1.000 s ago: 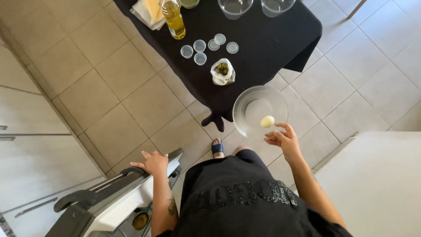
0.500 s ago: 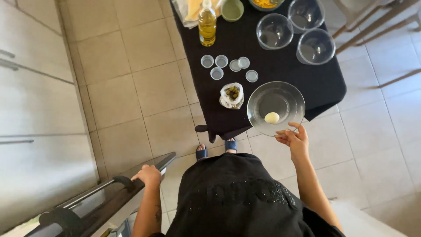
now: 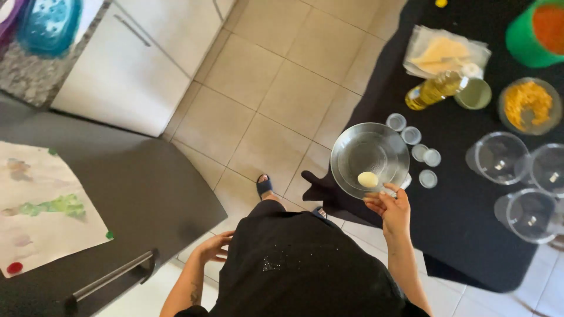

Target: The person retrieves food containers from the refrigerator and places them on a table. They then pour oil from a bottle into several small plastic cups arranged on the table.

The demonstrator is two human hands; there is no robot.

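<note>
Glass — clear round mixing bowl (image 3: 369, 157) with a pale oval lump (image 3: 368, 179), right hand (image 3: 392, 206) fingers pinching only its near rim over the black-clothed table's (image 3: 458, 235) left edge; left hand (image 3: 212, 246) loosely open, empty — one-sided grip may tip, spilling the lump.

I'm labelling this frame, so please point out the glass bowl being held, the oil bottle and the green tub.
glass bowl (image 3: 369, 149), head view, on its clear inner wall.
oil bottle (image 3: 430, 93), head view, on its yellow body.
green tub (image 3: 520, 41), head view, on its outer green wall.
</note>
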